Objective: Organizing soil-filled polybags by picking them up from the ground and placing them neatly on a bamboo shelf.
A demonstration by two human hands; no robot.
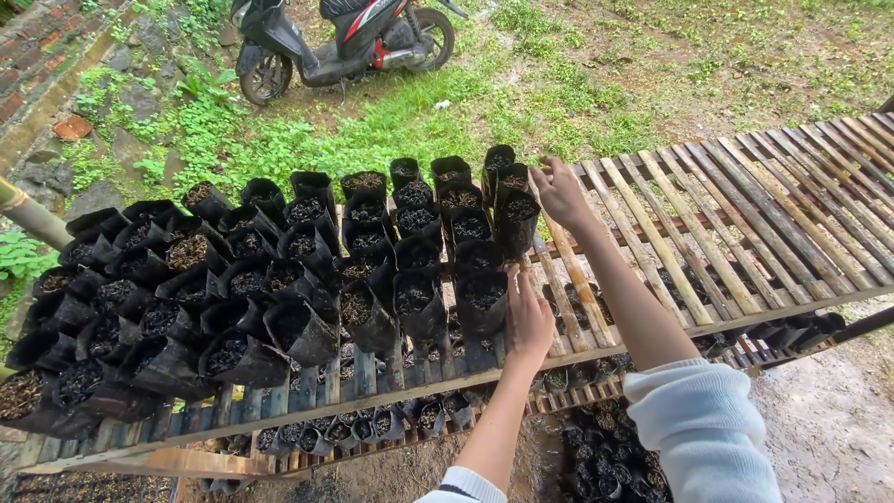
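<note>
two hands are at the right edge of a block of black seedling bags on a slatted bench. the right hand [559, 191] reaches to the far row; its fingers close on the rim of the far bag [518, 212], an upright black bag filled with dark soil, standing at the rear right corner of the block. the left hand [529, 317] lies nearer the front edge, palm flat against the right side of the near bag [482, 300], fingers together and extended, not gripping around it. that bag stands upright at the right end of the nearer row, touching its neighbour on the left.

the block of bags [233, 279] runs leftward from these two in several rows, packed side by side, most touching. bags toward the left front lean or sag; those at the rear stand straighter. all hold dark soil with bits of fibre on top.

the bench [745, 224] is made of bamboo slats set with gaps between them; its right half is bare slats. a lower shelf [372, 428] beneath holds more small black bags, partly hidden.

both forearms are bare, with white sleeves [698, 419] pushed up above the elbows.

beyond the bench lies wet grass [419, 112] and bare ground. a scooter [345, 37] is parked on it, well apart from the bench. a brick-edged strip [56, 84] runs at far left.
</note>
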